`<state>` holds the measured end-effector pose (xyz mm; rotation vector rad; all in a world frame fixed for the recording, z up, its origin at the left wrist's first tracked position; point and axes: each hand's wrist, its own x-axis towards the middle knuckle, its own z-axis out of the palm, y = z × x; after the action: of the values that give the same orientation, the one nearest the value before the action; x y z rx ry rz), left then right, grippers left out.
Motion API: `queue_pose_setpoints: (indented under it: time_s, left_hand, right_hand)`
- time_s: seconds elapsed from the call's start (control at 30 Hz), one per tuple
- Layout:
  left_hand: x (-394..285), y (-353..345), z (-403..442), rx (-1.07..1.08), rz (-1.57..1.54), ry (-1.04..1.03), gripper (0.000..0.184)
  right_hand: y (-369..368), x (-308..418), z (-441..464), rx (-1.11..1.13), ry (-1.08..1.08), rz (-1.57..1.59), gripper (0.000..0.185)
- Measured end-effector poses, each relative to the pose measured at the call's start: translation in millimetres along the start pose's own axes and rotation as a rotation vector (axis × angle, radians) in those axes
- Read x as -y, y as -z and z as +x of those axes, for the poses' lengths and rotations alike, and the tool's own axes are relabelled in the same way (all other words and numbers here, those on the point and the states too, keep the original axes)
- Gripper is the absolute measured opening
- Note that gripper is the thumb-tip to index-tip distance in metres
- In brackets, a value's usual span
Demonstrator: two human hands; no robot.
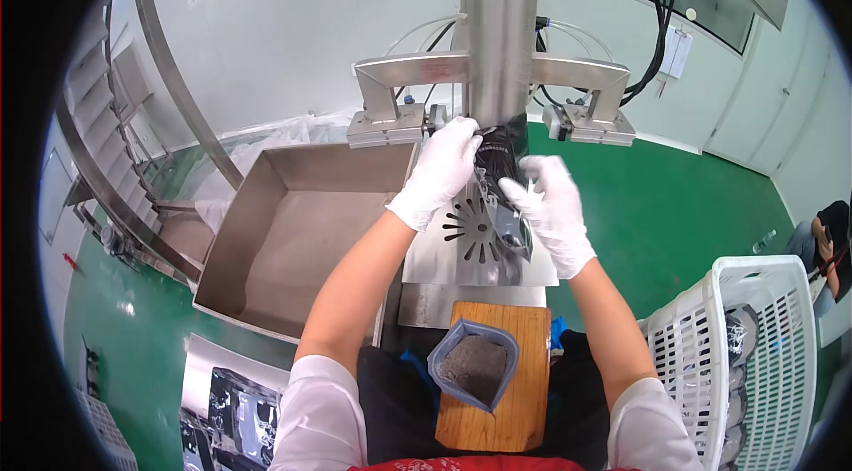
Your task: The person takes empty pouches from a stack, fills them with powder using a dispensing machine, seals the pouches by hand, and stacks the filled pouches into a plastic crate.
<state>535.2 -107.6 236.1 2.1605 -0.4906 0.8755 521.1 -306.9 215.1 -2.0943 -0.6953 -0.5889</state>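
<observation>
A shiny black plastic pouch [502, 171] hangs with its mouth at the lower end of a steel filling tube [500, 58]. My left hand [444, 168], in a white glove, is closed on the pouch's upper left edge beside the tube. On the other side, my gloved right hand [555, 209] has thumb and fingers apart, the thumb close to the pouch's right side; whether it touches is unclear. Beneath the pouch is a slotted steel plate [426, 267]. Nearer me, an open grey-lined pouch [477, 369] of grey-brown powder stands on a wooden board [524, 400].
Clamp arms [586, 72] flank the tube. To the left lies a wide steel tray [302, 249]. Flat black pouches [244, 413] are stacked at lower left. A white plastic basket [692, 365] at right contains several pouches. Another person [825, 249] sits at the far right.
</observation>
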Motion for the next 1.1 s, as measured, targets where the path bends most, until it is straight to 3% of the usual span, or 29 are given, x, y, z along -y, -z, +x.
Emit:
queue_pose_setpoints:
  time_s: [0.13, 0.2, 0.23, 0.3, 0.33, 0.4, 0.43, 0.5, 0.57, 0.63, 0.67, 0.7, 0.77, 0.83, 0.9, 0.97, 1.03, 1.1]
  left_hand:
    - [-16.9, 12.9, -7.3, 0.006, 0.079, 0.014, 0.016]
    - [-34.5, 17.0, -29.7, -0.258, 0.153, -0.300, 0.024]
    - [-18.8, 12.2, -44.3, -0.261, 0.158, -0.310, 0.024]
    - [62.9, -12.0, -79.3, -0.301, 0.035, -0.014, 0.036]
    - [110.5, -27.8, -83.5, -0.304, 0.033, -0.019, 0.036]
    - [184.8, -57.2, -84.1, -0.334, -0.154, 0.555, 0.050]
    - [169.6, -52.9, -72.9, -0.330, -0.160, 0.565, 0.050]
    - [142.9, -42.4, -51.2, -0.262, -0.840, 1.112, 0.067]
    - [163.7, -54.2, -53.5, -0.205, -0.785, 1.116, 0.078]
    - [151.0, -57.8, -68.0, -0.404, -0.799, 1.327, 0.073]
    - [145.0, -59.5, -86.6, -0.405, -0.622, 1.240, 0.059]
    - [113.5, -43.8, -106.0, -0.351, -0.692, 1.089, 0.039]
    - [43.4, 1.7, -139.8, -0.222, -0.657, 0.926, 0.025]
    - [-26.8, 48.7, -165.8, -0.224, -0.542, 0.931, 0.032]
    - [-106.0, 67.5, -199.4, -0.361, -0.304, 0.909, 0.031]
    - [-164.2, 49.9, -250.7, -0.407, -0.252, 0.675, 0.021]
    - [-210.3, 28.1, -287.6, -0.210, -0.074, 0.545, 0.051]
    - [-245.7, 8.2, -285.8, 0.001, 0.239, 0.612, 0.092]
  right_hand:
    - [-35.6, -32.0, 15.5, 0.028, -0.009, -0.276, 0.024]
    - [-50.1, -50.0, 23.7, -0.102, 0.028, 0.023, 0.020]
    - [-48.4, -45.7, 25.4, -0.110, 0.035, 0.025, 0.020]
    - [-45.2, -31.6, 20.8, -0.090, -0.071, 0.198, 0.019]
    - [-48.8, -33.4, 19.9, -0.128, -0.053, 0.255, 0.019]
    - [-54.5, -36.2, 19.3, -0.137, -0.043, 0.288, 0.020]
    - [-55.9, -35.0, 18.5, -0.148, -0.034, 0.327, 0.021]
    - [-56.3, -30.8, 15.8, -0.127, -0.064, 0.336, 0.022]
    - [-54.3, -25.6, 16.0, -0.125, -0.084, 0.414, 0.022]
    - [-43.6, -16.8, 11.7, -0.068, -0.190, 0.416, 0.015]
    - [-39.7, -11.5, 2.4, -0.121, -0.226, 0.561, 0.014]
    - [-33.8, -2.3, -9.1, -0.173, -0.269, 0.707, 0.019]
    - [0.4, 23.5, -41.2, -0.120, -0.261, 0.661, 0.023]
    - [19.5, 28.6, -71.1, 0.306, -0.328, 0.772, 0.024]
    - [24.1, 32.1, -81.7, 0.831, -0.213, 0.890, 0.039]
    - [17.8, 44.5, -91.2, 0.940, -0.214, 1.002, 0.042]
    - [15.8, 55.6, -91.7, 1.041, -0.144, 0.772, 0.041]
    - [5.5, 51.5, -94.9, 1.059, -0.238, 0.916, 0.038]
